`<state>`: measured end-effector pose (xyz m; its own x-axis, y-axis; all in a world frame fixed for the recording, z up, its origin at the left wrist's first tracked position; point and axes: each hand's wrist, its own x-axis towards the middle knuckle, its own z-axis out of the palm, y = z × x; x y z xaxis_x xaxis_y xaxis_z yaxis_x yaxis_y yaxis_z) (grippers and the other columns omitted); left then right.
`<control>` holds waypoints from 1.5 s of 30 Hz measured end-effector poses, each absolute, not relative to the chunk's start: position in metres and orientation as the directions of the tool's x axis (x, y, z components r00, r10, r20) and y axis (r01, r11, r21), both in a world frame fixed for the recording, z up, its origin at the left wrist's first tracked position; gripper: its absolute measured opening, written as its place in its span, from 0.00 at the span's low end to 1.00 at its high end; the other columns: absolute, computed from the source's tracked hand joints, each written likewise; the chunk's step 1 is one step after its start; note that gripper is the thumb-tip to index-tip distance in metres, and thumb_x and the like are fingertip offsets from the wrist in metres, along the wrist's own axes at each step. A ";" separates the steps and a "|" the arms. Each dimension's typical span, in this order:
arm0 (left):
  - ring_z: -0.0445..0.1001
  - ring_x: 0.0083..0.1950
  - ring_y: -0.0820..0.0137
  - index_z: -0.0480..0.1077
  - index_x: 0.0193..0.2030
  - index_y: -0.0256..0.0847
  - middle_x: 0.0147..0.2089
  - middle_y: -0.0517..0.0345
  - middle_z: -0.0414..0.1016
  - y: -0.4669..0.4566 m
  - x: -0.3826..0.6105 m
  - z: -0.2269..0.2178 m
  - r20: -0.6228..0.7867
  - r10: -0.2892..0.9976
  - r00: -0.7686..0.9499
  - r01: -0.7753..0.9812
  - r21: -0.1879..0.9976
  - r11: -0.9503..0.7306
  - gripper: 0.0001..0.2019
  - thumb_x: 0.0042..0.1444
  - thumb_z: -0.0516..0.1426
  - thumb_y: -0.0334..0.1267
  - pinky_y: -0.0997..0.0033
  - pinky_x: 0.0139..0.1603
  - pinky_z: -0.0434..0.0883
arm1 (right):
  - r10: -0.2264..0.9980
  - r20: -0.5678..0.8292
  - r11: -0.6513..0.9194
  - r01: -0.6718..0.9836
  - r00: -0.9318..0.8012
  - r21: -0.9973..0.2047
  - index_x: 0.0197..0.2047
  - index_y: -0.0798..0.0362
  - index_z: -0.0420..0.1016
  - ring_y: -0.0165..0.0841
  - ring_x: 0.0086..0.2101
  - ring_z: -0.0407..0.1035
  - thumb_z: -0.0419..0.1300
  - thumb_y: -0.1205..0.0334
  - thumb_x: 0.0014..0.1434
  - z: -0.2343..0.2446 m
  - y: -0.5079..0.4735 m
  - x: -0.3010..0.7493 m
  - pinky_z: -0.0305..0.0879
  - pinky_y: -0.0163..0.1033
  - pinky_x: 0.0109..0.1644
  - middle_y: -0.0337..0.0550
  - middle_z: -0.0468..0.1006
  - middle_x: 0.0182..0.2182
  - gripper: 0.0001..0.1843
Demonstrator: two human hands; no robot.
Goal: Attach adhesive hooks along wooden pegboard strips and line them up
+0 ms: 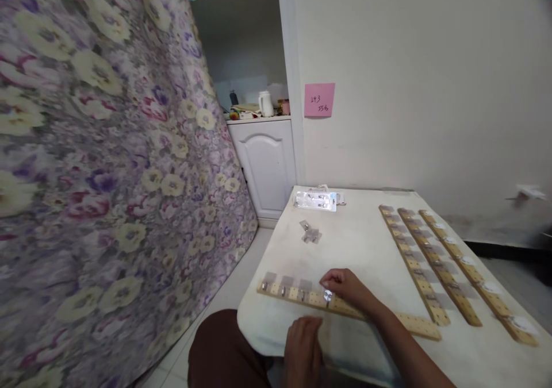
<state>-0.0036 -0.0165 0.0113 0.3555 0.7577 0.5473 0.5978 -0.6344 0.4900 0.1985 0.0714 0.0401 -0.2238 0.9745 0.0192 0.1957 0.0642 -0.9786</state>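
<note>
A pale wooden strip [297, 296] with rows of holes lies across the near part of the table. Several small clear plastic cards [288, 281] with little metal pieces stand along its left half. My right hand [345, 284] reaches over the strip from the right, its thumb and forefinger pinched at the top of a shiny small clear card [328, 296]. The metal part on this card is too small to make out. My left hand [303, 342] rests at the near table edge, just below the strip, its fingers curled together and nothing visible in them.
Three more wooden strips [425, 250] carrying small cards lie along the table's right side. A few loose clear cards [310, 233] lie beyond my hands. Clear packaging [315, 200] sits at the far edge of the white table [353, 227]. A floral curtain [129, 175] hangs at left.
</note>
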 end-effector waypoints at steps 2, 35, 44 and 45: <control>0.71 0.44 0.67 0.67 0.50 0.41 0.44 0.52 0.73 -0.015 0.005 0.016 0.510 0.798 0.322 0.577 0.563 -0.593 0.15 0.59 0.47 0.27 0.64 0.44 0.71 | 0.975 0.005 0.050 0.197 -0.222 -0.979 0.32 0.56 0.77 0.30 0.27 0.67 0.59 0.58 0.51 0.034 0.073 0.194 0.60 0.33 0.31 0.40 0.77 0.25 0.11; 0.70 0.41 0.66 0.63 0.57 0.40 0.42 0.50 0.72 -0.004 0.011 0.002 0.584 0.727 0.362 0.713 0.328 -0.619 0.25 0.53 0.45 0.21 0.64 0.40 0.71 | 0.993 -0.003 0.047 0.404 -0.121 -0.914 0.30 0.56 0.79 0.32 0.26 0.69 0.57 0.61 0.49 0.026 0.077 0.182 0.61 0.34 0.30 0.41 0.78 0.24 0.10; 0.70 0.42 0.65 0.63 0.58 0.40 0.42 0.50 0.72 -0.004 0.010 0.001 0.550 0.744 0.380 0.724 0.323 -0.609 0.25 0.54 0.45 0.21 0.64 0.40 0.72 | 0.994 -0.002 0.038 0.363 -0.110 -0.931 0.30 0.56 0.78 0.30 0.25 0.67 0.57 0.62 0.49 0.024 0.078 0.182 0.58 0.33 0.29 0.40 0.77 0.22 0.10; 0.70 0.42 0.65 0.63 0.58 0.40 0.42 0.50 0.72 -0.004 0.010 0.002 0.550 0.744 0.380 0.724 0.324 -0.609 0.25 0.54 0.45 0.22 0.63 0.40 0.72 | 0.994 -0.003 0.037 0.363 -0.110 -0.931 0.31 0.56 0.78 0.30 0.25 0.67 0.57 0.61 0.49 0.025 0.078 0.182 0.59 0.33 0.29 0.40 0.77 0.22 0.10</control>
<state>0.0100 -0.0042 0.0018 0.3801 0.7440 0.5496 0.7240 -0.6091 0.3238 0.1822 0.0780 0.0250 -0.1097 0.9940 -0.0034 0.3626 0.0368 -0.9312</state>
